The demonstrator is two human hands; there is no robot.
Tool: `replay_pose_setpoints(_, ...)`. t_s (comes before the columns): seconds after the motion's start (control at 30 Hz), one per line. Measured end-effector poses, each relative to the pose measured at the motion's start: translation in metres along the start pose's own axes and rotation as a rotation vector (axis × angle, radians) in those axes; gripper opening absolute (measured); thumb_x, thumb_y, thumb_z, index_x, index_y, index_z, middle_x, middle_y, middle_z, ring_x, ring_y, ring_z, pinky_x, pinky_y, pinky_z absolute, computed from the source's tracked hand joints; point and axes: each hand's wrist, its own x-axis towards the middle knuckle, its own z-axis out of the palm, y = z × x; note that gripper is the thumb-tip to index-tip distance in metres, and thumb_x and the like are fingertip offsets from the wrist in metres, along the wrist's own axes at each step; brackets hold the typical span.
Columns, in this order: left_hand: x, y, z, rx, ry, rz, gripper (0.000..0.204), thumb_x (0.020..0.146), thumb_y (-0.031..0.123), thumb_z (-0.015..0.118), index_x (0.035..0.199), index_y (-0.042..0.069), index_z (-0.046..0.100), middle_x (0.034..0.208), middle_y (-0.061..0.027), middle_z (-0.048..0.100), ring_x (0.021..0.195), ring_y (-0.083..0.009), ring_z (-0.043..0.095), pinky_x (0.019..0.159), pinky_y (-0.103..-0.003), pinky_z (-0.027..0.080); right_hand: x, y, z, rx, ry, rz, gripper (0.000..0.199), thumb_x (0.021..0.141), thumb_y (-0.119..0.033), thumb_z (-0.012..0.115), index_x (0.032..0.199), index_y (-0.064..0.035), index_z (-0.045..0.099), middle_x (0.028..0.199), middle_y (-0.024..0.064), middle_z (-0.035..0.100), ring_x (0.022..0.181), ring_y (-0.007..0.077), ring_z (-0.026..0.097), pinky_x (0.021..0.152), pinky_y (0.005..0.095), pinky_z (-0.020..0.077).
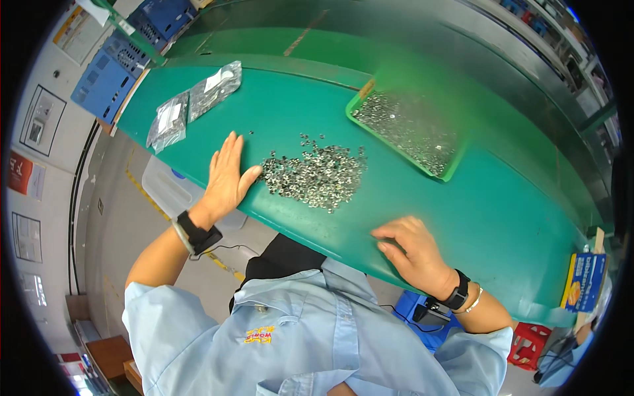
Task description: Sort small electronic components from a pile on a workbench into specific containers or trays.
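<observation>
Silvery parts (pixel 316 177) lie beside the left hand (pixel 228 175), right hand (pixel 415 254) apart.

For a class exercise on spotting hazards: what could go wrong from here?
The loose pile of small metal parts has no rim around it; a careless sweep of the left hand, at its edge, might scatter some off the green tabletop. A stray part near that hand could be overlooked.

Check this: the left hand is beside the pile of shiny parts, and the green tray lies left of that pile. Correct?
Wrong side: the head view shows the green tray right of the pile of shiny parts; the left hand is beside that pile.
</observation>
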Motion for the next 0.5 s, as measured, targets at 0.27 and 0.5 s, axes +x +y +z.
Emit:
replay_pose_setpoints(0.27, 0.019, 0.046, 0.01, -0.062, -0.146, 0.383, 0.08, 0.087, 0.054, 0.048, 0.142, 0.002, 0.022, 0.149, -0.0231, 0.013, 0.139, -0.0356, 0.013, 0.111, -0.051, 0.011, 0.002, -0.002, 0.002, 0.022, 0.048, 0.034, 0.02, 0.08, -0.004, 0.063, 0.098, -0.009, 0.062, 0.085, 0.0052, 0.06, 0.08, 0.0251, 0.055, 0.074, 0.0346, 0.0428)
replay_pose_setpoints(0.5, 0.035, 0.077, 0.002, 0.131, -0.309, 0.697, 0.075, 0.087, 0.054, 0.047, 0.142, 0.008, 0.025, 0.15, -0.0176, 0.015, 0.139, -0.035, 0.013, 0.11, -0.053, 0.012, 0.002, -0.001, 0.007, -0.018, 0.051, 0.062, 0.017, 0.08, -0.002, 0.061, 0.096, -0.0069, 0.063, 0.089, 0.0074, 0.061, 0.085, 0.0261, 0.055, 0.077, 0.0349, 0.0436)
